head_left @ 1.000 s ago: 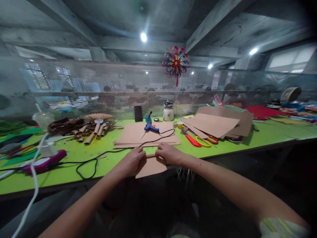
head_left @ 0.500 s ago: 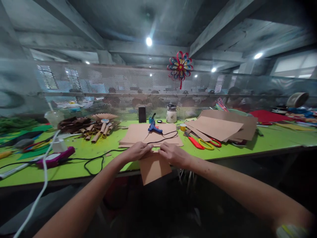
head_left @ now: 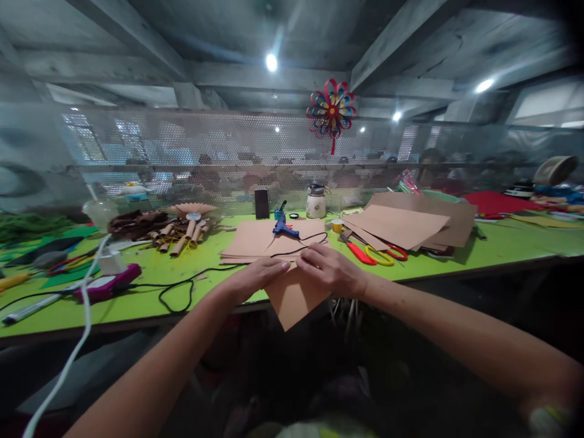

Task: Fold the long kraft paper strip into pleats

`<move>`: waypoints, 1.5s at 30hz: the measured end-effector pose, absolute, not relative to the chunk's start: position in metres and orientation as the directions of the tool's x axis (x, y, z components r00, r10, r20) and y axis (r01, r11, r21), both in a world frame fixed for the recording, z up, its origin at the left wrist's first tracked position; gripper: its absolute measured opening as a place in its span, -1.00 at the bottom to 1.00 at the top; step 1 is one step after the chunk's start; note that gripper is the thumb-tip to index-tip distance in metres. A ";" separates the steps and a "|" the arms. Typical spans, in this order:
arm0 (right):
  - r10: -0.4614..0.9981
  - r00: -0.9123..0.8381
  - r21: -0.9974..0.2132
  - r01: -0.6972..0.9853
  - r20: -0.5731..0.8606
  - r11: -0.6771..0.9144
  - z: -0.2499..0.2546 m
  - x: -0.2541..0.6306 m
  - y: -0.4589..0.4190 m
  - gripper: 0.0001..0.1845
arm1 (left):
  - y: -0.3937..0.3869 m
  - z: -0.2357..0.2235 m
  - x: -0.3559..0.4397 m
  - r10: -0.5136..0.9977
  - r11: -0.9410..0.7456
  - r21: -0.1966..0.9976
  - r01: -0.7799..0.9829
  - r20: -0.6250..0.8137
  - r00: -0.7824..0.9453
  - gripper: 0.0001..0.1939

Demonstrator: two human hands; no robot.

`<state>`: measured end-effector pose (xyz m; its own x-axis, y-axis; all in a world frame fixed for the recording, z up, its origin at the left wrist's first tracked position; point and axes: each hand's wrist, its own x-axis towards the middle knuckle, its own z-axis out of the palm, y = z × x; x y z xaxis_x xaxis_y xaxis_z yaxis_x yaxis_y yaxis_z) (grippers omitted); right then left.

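Note:
A brown sheet of kraft paper (head_left: 295,298) hangs over the table's front edge, one corner pointing down. My left hand (head_left: 258,275) is closed on its upper left part, fingers close together. On the upper right part, my right hand (head_left: 331,271) grips the sheet with bent fingers. Just beyond my hands lies a stack of brown paper sheets (head_left: 246,238). A blue glue gun (head_left: 285,229) rests on that stack, its black cord running past my fingers. The sheet's upper edge is partly hidden under my hands.
Red-handled cutter (head_left: 361,253), scissors (head_left: 381,255) and larger brown sheets (head_left: 406,225) lie to the right. Leftward are rolled paper tubes (head_left: 182,242), a purple power strip (head_left: 109,285) and a white cable (head_left: 84,316). A flask (head_left: 316,202) stands behind, before a perforated screen (head_left: 219,146).
The paper has turned so that its lower corner points more straight down. My right hand has moved a little right and up. The glue gun stays on the stack.

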<state>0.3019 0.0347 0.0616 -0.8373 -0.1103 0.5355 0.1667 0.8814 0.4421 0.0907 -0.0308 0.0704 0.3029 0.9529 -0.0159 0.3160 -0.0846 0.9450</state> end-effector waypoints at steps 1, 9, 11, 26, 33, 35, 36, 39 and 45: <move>-0.113 -0.836 0.442 0.164 0.536 0.882 0.065 0.303 0.032 -0.72 | -0.034 0.071 0.093 0.952 -0.074 0.958 0.276 -0.015 0.307 -0.58; 0.148 -0.654 0.006 0.227 0.742 0.974 0.048 0.302 0.022 -0.77 | -0.042 0.050 0.103 0.967 -0.121 0.947 0.299 0.045 0.251 -0.57; 0.297 -0.610 -0.237 0.180 0.735 0.955 0.046 0.305 0.024 -0.69 | -0.042 0.049 0.102 0.974 -0.192 0.863 0.467 0.108 0.202 -0.57; 0.659 -0.554 -0.804 -0.031 0.508 0.594 0.048 0.309 -0.021 -0.76 | -0.096 0.055 0.117 0.758 -0.460 -0.016 0.888 0.514 0.402 -0.69; 0.542 -0.519 -0.674 -0.093 0.661 0.733 0.052 0.316 -0.040 -0.89 | -0.117 0.056 0.120 0.696 -0.520 0.003 0.854 0.581 0.422 -0.75; 0.504 -0.530 -0.647 -0.115 0.682 0.754 0.051 0.316 -0.042 -0.91 | -0.122 0.062 0.119 0.748 -0.532 0.121 0.838 0.532 0.397 -0.76; 0.485 -0.537 -0.635 -0.129 0.690 0.762 0.050 0.316 -0.043 -0.92 | -0.124 0.065 0.118 0.787 -0.529 0.193 0.827 0.476 0.393 -0.78; 0.441 -0.550 -0.608 -0.159 0.709 0.778 0.048 0.316 -0.044 -0.92 | -0.130 0.071 0.111 0.865 -0.488 0.335 0.806 0.311 0.394 -0.80; 0.417 -0.575 -0.586 -0.141 0.705 0.798 0.045 0.318 -0.043 -0.91 | -0.136 0.059 0.107 0.845 -0.466 0.150 0.872 0.367 0.389 -0.70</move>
